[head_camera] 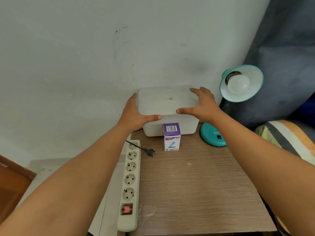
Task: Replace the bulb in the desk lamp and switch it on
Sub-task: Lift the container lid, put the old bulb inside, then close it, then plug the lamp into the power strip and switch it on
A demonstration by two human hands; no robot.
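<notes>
A teal desk lamp stands at the table's back right, its shade [255, 79] tilted toward me with a white bulb [238, 85] screwed in. Its round teal base [211, 135] carries a small black switch. The lamp's black plug [150, 152] lies loose on the table, not in a socket. A purple and white bulb box [171, 137] stands upright in front of a white lidded container [167, 101]. My left hand [136, 111] grips the lid's left edge. My right hand [202, 104] grips its right edge.
A white power strip [130, 181] with several sockets and a red switch lies along the wooden table's [196, 184] left edge. A scrap of clear plastic [146, 212] sits near it. A grey wall rises behind; dark fabric and a striped cushion [289, 135] are at the right.
</notes>
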